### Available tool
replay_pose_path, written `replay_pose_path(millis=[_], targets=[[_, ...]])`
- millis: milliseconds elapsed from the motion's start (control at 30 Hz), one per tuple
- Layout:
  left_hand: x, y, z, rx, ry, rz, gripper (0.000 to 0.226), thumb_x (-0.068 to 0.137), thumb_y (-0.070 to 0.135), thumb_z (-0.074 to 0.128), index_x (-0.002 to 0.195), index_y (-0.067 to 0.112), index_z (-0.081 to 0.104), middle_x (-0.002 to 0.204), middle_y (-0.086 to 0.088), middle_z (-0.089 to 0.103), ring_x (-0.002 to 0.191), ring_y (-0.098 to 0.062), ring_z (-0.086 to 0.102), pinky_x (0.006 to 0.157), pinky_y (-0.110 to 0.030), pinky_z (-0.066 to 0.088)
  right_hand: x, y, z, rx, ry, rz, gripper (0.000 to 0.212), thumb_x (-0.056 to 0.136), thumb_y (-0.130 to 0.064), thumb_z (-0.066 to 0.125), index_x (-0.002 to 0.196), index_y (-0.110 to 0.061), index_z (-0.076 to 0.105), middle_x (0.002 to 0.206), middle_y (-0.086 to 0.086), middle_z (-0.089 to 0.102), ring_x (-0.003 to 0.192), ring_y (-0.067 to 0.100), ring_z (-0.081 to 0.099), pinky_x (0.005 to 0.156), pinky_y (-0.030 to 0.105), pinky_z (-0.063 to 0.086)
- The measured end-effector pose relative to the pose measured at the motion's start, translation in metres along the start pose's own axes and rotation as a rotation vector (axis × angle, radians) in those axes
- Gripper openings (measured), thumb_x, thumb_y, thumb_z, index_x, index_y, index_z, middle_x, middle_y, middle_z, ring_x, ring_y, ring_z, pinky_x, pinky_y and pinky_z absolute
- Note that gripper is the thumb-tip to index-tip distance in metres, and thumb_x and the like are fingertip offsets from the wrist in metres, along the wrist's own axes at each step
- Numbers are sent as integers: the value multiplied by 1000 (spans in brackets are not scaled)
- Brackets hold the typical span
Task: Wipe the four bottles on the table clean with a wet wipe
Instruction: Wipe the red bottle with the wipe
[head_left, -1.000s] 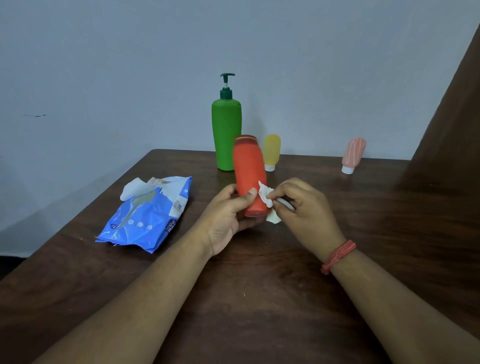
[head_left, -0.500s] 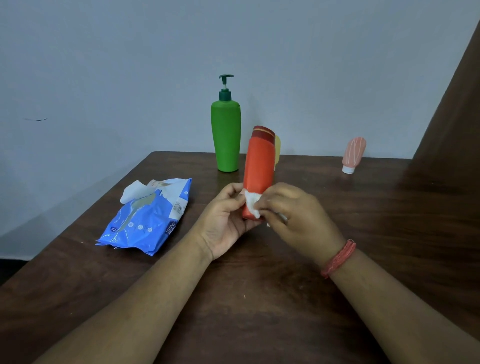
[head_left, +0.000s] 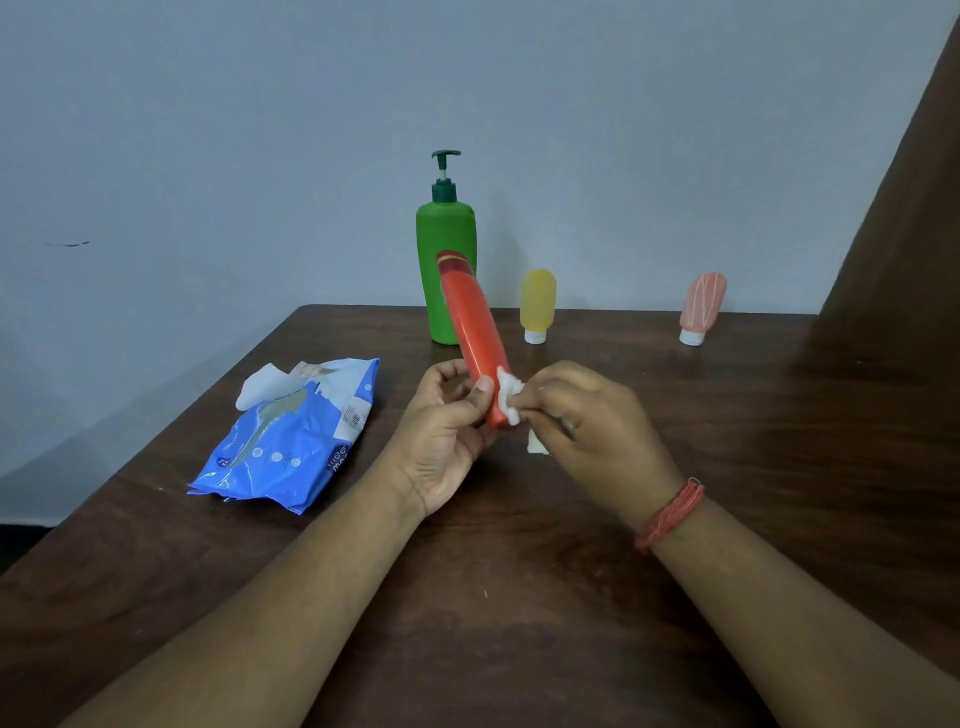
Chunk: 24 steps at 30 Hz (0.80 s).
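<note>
Plain pale grey-blue wall behind, matte and bare apart from a faint dark mark out to the left, and below it a dark brown wooden table (head_left: 675, 597) with a visible grain, slightly glossy. At the right edge a dark brown panel rises on a slant.

Largest thing on the table is the green pump bottle (head_left: 445, 270), tall, smooth plastic with rounded shoulders and a darker green pump head, standing upright at the back edge. Partly across its front is the orange bottle (head_left: 475, 332), a long smooth cylinder with a darker red band at the far end, held up off the table and tilted away to the left. The left hand (head_left: 447, 436) grips its near end, thumb curled across the front and fingers wrapped behind. The right hand (head_left: 592, 431) pinches a crumpled white wet wipe (head_left: 508, 397) against the bottle's lower right side, fingers curled tight on it; a tail of wipe hangs below the hand. A red thread band (head_left: 670, 514) circles the right wrist.

To the left lies the blue wet wipe pack (head_left: 291, 452), crinkly and shiny, flap open with a white sheet sticking out. At the back stand the small yellow squeeze bottle (head_left: 537, 304), translucent, cap down, and well to its right the pink squeeze bottle (head_left: 701, 306), cap down and leaning.
</note>
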<state>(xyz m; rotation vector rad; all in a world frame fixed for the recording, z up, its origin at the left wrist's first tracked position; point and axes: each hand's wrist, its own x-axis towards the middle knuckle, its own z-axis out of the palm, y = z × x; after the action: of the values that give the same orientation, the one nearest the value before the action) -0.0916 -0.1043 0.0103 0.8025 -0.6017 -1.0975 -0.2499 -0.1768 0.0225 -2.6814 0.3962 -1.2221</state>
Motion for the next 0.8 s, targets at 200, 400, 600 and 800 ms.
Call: replay_pose_path(millis=[200, 400, 600, 800], targets=[[0, 1, -2, -36, -2, 35, 46, 85, 4, 65, 128, 9, 48, 121, -15, 66, 100, -25, 71, 82, -42, 59, 0, 4, 3, 15, 0, -18, 15, 87, -1, 72, 97, -12, 74, 98, -1, 66, 91, 12, 63, 81, 30, 56], [-1, 1, 1, -82, -2, 31, 47, 83, 5, 63, 127, 8, 48, 115, -16, 67, 92, -24, 72, 74, -39, 61, 1, -4, 7, -104, 4, -107, 8, 87, -1, 70, 91, -9, 69, 94, 3, 64, 87, 20, 60, 73, 38, 55], [-2, 0, 4, -145, 13, 34, 53, 84, 14, 63, 133, 3, 45, 116, -18, 68, 99, -26, 72, 78, -42, 61, 3, -5, 5, -194, 35, -165, 6, 88, -3, 66, 85, -9, 65, 90, 6, 61, 79, 22, 56, 67, 33, 49], [-1, -1, 6, -245, -6, 28, 38, 92, 16, 57, 126, -1, 50, 110, -20, 69, 98, -26, 72, 77, -40, 61, 3, -10, 7, -193, 103, -163, 6, 90, -3, 65, 87, -7, 69, 90, 6, 63, 81, 22, 58, 70, 36, 52]])
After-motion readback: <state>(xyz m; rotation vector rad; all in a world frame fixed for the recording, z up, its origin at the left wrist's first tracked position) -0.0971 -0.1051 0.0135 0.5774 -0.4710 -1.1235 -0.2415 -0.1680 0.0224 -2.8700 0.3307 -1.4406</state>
